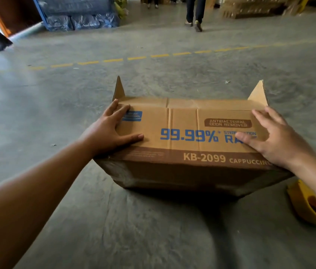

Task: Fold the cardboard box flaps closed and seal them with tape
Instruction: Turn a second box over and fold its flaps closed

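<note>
On the warehouse floor, both my hands, left and right, pressed flat and spread on the box flap to hold it shut for taping.

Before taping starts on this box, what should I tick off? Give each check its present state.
1. Near flap folded flat: ok.
2. Left hand pressing the flap: ok.
3. Right hand pressing the flap: ok.
4. End flaps folded in: not ok, both corners stand up.
5. Far flap closed: cannot tell.
6. Tape within reach: cannot tell; only a yellow object lies by the right arm.
</note>
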Motion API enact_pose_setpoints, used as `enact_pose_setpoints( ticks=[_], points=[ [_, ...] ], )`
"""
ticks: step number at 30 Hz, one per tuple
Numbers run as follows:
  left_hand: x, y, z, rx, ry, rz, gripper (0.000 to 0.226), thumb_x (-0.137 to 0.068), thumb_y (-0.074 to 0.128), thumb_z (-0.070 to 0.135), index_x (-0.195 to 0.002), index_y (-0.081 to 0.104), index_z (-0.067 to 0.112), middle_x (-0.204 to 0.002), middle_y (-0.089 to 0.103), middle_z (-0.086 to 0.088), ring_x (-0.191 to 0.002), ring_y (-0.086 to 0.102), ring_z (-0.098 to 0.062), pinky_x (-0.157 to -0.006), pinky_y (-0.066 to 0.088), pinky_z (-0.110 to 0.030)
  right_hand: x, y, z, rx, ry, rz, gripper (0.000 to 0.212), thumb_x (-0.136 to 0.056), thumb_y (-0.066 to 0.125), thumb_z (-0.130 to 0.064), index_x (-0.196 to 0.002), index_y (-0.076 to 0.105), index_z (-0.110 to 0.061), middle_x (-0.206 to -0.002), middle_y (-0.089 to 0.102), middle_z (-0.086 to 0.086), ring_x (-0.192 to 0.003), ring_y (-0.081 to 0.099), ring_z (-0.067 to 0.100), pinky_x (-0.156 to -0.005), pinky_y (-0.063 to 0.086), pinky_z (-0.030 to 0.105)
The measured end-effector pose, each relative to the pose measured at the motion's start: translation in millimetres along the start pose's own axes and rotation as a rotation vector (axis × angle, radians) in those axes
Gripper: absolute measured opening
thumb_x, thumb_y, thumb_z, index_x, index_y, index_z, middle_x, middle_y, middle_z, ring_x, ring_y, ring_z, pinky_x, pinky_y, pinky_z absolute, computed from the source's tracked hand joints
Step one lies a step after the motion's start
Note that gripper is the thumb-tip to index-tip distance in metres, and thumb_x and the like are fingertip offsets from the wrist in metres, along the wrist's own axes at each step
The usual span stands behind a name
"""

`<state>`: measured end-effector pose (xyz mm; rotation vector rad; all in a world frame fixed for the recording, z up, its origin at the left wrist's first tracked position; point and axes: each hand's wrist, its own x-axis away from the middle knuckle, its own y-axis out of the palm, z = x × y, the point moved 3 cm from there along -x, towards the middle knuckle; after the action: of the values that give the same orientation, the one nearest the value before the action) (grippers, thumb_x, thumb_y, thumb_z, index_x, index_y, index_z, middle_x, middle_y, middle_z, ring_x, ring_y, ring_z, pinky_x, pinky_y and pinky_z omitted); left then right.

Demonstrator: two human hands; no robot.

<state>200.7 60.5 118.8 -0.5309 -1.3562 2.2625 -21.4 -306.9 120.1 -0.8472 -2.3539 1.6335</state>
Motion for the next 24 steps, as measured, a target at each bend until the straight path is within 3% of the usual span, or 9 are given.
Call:
enact_pose_setpoints(
  ticks=[3, 6, 10, 16, 21, 24],
  points=[
    [16, 5, -3, 0.002, 0.045, 0.115, 0.124, -0.048, 0.052, 0.098, -0.154, 0.016, 0.044, -0.164, -0.007, 0.019, -0.149, 0.023, -0.023, -0.111, 0.038, -0.052, 21, -2, -2, -0.013, -0.035, 0.161, 0.107, -0.062, 0.052, -0.085, -0.150, 0.028, -0.030, -0.160, 0.008, -0.012, -0.143, 0.025, 0.017, -0.107, 0.033, 0.043],
    [33, 21, -7, -0.008, 0.059, 0.171, 0.126, -0.054, 0.056, 0.093, -0.155, 0.000, 0.043, -0.163, -0.020, 0.016, -0.151, 0.010, -0.030, -0.112, 0.034, -0.057, 41, 9, -3, -0.005, -0.089, 0.298, 0.103, -0.068, 0.054, -0.076, -0.152, 0.024, -0.024, -0.161, 0.004, 0.000, -0.144, 0.022, 0.026, -0.109, 0.031, 0.044],
    [52, 54, -9, -0.020, 0.030, 0.109, 0.125, -0.061, 0.066, 0.080, -0.150, -0.017, 0.051, -0.158, -0.036, 0.011, -0.149, 0.000, -0.039, -0.113, 0.028, -0.063, 62, 50, 12, 0.005, -0.089, 0.242, 0.105, -0.072, 0.055, -0.077, -0.154, 0.009, -0.029, -0.161, -0.013, 0.008, -0.146, 0.007, 0.035, -0.113, 0.023, 0.053],
    [78, 97, -13, 0.022, -0.080, 0.099, 0.127, -0.068, 0.079, 0.062, -0.144, -0.023, 0.058, -0.155, -0.039, 0.009, -0.148, -0.002, -0.043, -0.113, 0.028, -0.063, 95, 87, 18, 0.012, -0.048, 0.271, 0.108, -0.070, 0.069, -0.058, -0.155, 0.011, -0.025, -0.159, -0.008, 0.018, -0.145, 0.001, 0.035, -0.112, 0.021, 0.053],
    [111, 133, -20, 0.027, -0.181, -0.024, 0.122, -0.074, 0.071, 0.065, -0.131, -0.037, 0.063, -0.143, -0.053, 0.014, -0.148, -0.019, -0.039, -0.116, 0.023, -0.061, 123, 114, 28, 0.008, 0.041, 0.197, 0.111, -0.073, 0.071, -0.051, -0.154, -0.002, -0.032, -0.158, -0.022, 0.012, -0.146, -0.008, 0.035, -0.102, 0.037, 0.057],
    [129, 151, -23, 0.001, -0.149, -0.096, 0.119, -0.075, 0.065, 0.069, -0.133, -0.038, 0.056, -0.136, -0.061, 0.013, -0.147, -0.027, -0.034, -0.118, 0.021, -0.058, 133, 126, 34, 0.029, 0.118, 0.091, 0.108, -0.077, 0.066, -0.054, -0.151, -0.011, -0.039, -0.154, -0.034, 0.004, -0.147, -0.005, 0.035, -0.091, 0.048, 0.054]
  ],
)
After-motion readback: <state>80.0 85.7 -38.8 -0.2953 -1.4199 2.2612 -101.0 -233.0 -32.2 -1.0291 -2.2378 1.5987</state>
